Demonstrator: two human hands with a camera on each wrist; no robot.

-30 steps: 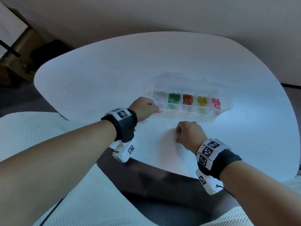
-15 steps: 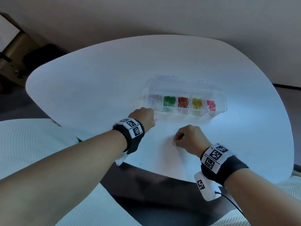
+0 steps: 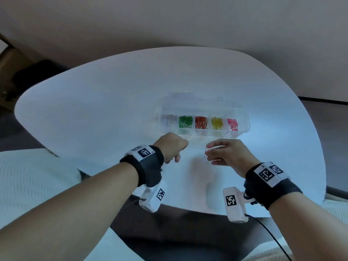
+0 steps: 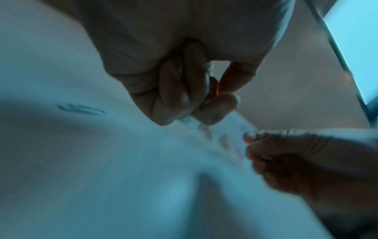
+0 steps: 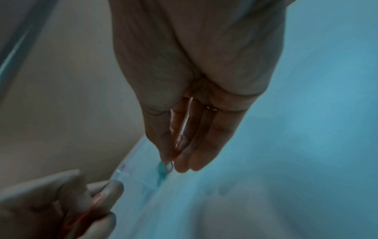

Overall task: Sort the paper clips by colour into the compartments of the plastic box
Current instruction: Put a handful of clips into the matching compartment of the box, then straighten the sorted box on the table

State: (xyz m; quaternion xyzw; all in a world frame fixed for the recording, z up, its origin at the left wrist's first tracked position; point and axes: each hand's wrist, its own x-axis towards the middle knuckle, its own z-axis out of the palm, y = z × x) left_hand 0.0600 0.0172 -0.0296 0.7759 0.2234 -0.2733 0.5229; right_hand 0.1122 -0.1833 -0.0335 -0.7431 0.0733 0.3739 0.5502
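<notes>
1. A rounded white table [image 3: 113,102] stands before a plain beige wall [image 3: 169,21], with dark floor beyond its near edge.
2. A long clear plastic box [image 3: 243,117] lies on the table with its long axis running left to right; its five compartments hold, from left to right, silvery, green, red, yellow and pink paper clips.
3. The right hand [image 3: 228,155] hovers just in front of the box and pinches a red wire paper clip [image 3: 206,152] between thumb and fingertips, the other fingers fairly straight.
4. In the head view that clip hangs roughly upright, its long axis near vertical; in the right wrist view its rounded end [image 5: 169,166] pokes out below the fingertips.
5. The left hand [image 3: 172,147], near the box's left end, is curled closed; the right wrist view shows a second red clip [image 5: 96,202] pinched in its fingers.
6. Both wrists carry black bands with white marker blocks.
7. Nothing lies between the hands and the box.
</notes>
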